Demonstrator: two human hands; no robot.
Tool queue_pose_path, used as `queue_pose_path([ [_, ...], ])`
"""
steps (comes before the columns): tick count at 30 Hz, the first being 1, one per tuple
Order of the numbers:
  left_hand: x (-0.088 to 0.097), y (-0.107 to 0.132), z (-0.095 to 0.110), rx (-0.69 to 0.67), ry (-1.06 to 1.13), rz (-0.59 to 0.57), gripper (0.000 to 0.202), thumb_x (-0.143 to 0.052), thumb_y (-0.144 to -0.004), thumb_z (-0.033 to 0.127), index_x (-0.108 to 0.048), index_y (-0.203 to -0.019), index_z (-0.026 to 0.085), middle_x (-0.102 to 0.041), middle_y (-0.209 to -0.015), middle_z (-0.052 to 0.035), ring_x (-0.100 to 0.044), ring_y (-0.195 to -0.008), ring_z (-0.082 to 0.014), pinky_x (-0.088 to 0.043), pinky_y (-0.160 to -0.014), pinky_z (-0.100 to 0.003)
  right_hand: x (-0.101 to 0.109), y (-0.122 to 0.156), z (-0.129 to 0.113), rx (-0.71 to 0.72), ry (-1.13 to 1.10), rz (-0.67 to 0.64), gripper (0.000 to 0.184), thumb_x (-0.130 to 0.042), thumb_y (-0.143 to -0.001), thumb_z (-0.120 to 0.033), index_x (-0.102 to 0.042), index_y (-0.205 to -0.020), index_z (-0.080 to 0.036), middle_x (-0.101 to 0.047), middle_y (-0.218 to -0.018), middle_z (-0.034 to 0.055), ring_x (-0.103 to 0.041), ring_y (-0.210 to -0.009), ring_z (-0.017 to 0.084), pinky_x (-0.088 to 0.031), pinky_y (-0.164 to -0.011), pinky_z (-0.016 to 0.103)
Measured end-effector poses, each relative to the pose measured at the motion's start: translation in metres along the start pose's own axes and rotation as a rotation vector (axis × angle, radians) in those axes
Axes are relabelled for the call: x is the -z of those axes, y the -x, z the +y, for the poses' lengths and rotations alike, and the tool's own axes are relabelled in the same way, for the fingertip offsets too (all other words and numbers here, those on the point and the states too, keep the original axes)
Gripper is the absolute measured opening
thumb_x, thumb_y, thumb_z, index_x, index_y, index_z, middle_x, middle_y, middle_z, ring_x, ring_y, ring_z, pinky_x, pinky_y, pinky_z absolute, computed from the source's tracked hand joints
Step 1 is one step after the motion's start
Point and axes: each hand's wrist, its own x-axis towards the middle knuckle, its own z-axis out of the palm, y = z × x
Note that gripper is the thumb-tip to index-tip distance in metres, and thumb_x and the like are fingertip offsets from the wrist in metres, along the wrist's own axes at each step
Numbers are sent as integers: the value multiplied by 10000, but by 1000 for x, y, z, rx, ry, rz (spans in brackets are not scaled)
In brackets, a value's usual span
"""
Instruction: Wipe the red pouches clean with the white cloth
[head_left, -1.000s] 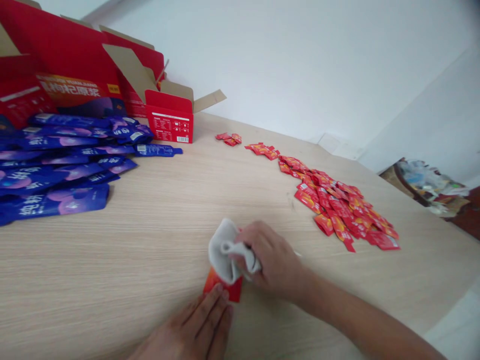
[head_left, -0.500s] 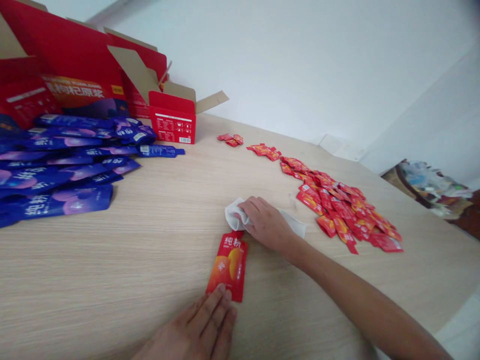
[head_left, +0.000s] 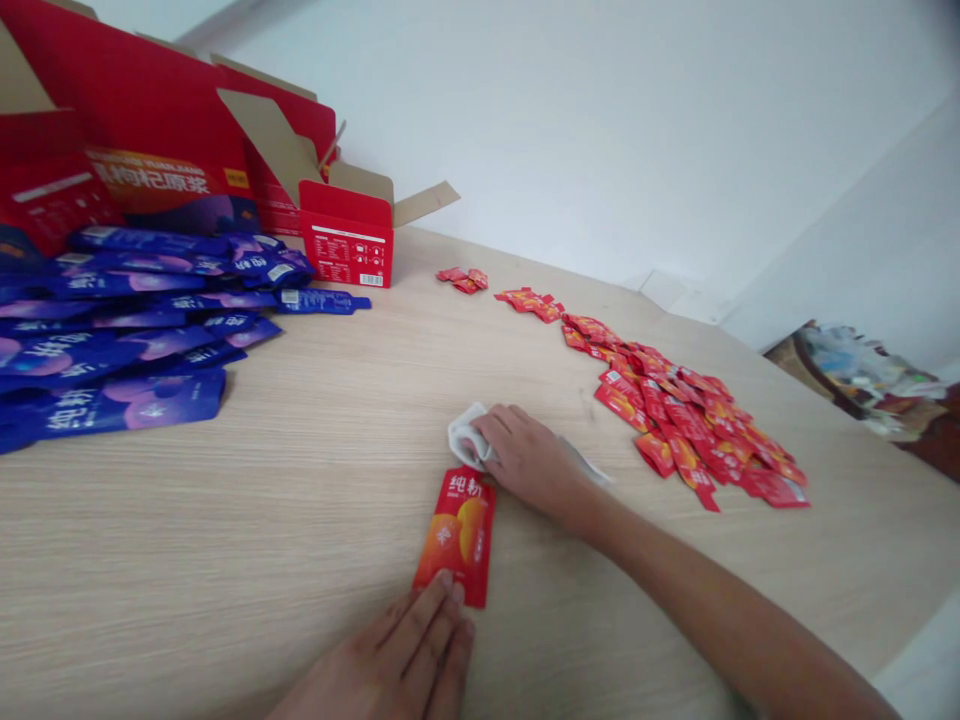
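I can see two hands at work, one of each. My left hand [head_left: 394, 650] is flat, its fingers side by side, pressing on the near end of one red pouch [head_left: 454, 535]. My right hand [head_left: 536, 460] is closed on one white cloth [head_left: 463, 432], just at the far end of that pouch. The pouch lies face up on the table [head_left: 337, 520], between the hands. The cloth and right hand hide its tip, and I can't see if anything is in it.

Farther off to the right is a big red heap [head_left: 690, 420], too jumbled to count. Near its far end lies a small bunch [head_left: 529, 302], and then a smaller one [head_left: 463, 280], each only a few pouches.

To the left is a blue heap [head_left: 142, 300] of pouches, also too mixed up to count. One blue pouch [head_left: 319, 300] sticks out at its right end, in front of the small box [head_left: 347, 245]. That box has its flaps up, but I can't see inside. Behind the blue heap are the big box [head_left: 150, 110] and the left box [head_left: 64, 190], so I count at least three boxes. The heap blocks their bottoms. Past the table, far right, one bin [head_left: 806, 365] holds blurry, pale stuff
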Motion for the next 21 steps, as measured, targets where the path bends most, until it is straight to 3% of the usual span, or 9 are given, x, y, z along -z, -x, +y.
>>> queue_pose_path([
  [5, 22, -24, -19, -37, 86, 106, 381, -348, -1137, 288, -713, -1147, 183, -802, -1059, -4, -726, -1015, -166, -496, -947, -301, 19, 12, 26, -162, -72, 247, 127, -512, -1066, -265, -578, -1150, -196, -653, -1067, 106, -625, -998, 268, -520, -897, 398],
  [7, 33, -36, -28, 20, 186, 163, 354, -389, -1143, 348, -701, -1121, 182, -797, -1002, 4, -729, -929, -160, -520, -902, -304, 25, 29, 25, -225, -146, 316, 158, -476, -1086, -330, -566, -1123, -206, -643, -1019, 89, -629, -950, 253, -514, -856, 375],
  [9, 38, -47, -39, 72, 281, 166, 260, -447, -1124, 298, -680, -1118, 184, -774, -944, 5, -712, -835, -171, -544, -812, -326, 26, 47, 25, -268, -189, 319, 183, -459, -1091, -361, -564, -1095, -212, -638, -985, 78, -631, -916, 244, -508, -827, 360],
  [11, 37, -57, -50, 133, 339, 34, 234, -439, -1112, 275, -663, -1112, 205, -740, -909, -2, -688, -788, -198, -549, -738, -355, 22, 61, 27, -297, -218, 298, 198, -451, -1091, -373, -567, -1067, -214, -638, -968, 71, -633, -902, 239, -504, -814, 352],
  [14, 25, -73, -66, 343, 319, -233, 298, -416, -1110, 396, -645, -1178, 218, -715, -1009, -57, -687, -912, -272, -559, -835, -456, 11, 75, 34, -360, -260, 287, 219, -440, -1093, -381, -570, -1049, -210, -646, -962, 69, -637, -895, 236, -502, -809, 349],
  [17, 9, -93, -78, 500, 249, -355, 425, -493, -1064, 496, -618, -1291, 160, -664, -1174, -154, -671, -1024, -345, -533, -925, -545, 4, 82, 41, -401, -306, 275, 230, -439, -1092, -391, -572, -1060, -206, -650, -981, 74, -636, -906, 237, -503, -821, 354],
  [21, -7, -110, -89, 617, 299, -508, 500, -605, -962, 569, -667, -1191, 130, -664, -1116, -170, -696, -931, -358, -550, -862, -513, 5, 86, 45, -411, -353, 236, 243, -418, -1098, -399, -566, -1090, -207, -650, -1017, 82, -631, -955, 245, -499, -863, 370],
])
